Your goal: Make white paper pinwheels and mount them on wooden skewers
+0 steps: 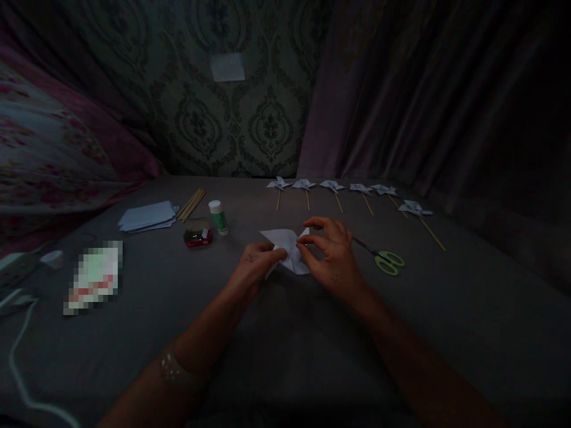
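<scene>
Between my hands is a white paper pinwheel [286, 239] with some of its corners bent in toward the middle. My left hand [257, 260] grips its left side, the thumb pressed on the paper near the centre. With thumb and fingertips, my right hand [332, 252] pinches the paper at its right side; one corner stands up by the fingers. Just right of my right hand lie scissors [389, 262] with green handles. A green and white glue stick [218, 217] stands upright beyond my left hand, beside an opened small red box [197, 237] of metallic bits.
Several finished pinwheels on sticks [332, 186] line the back and right of the grey-covered table [285, 356]. At left are stacked white paper sheets [148, 216], wooden sticks [191, 205], a blurred packet [96, 278], a small white cup [52, 259] and a white cable [20, 374].
</scene>
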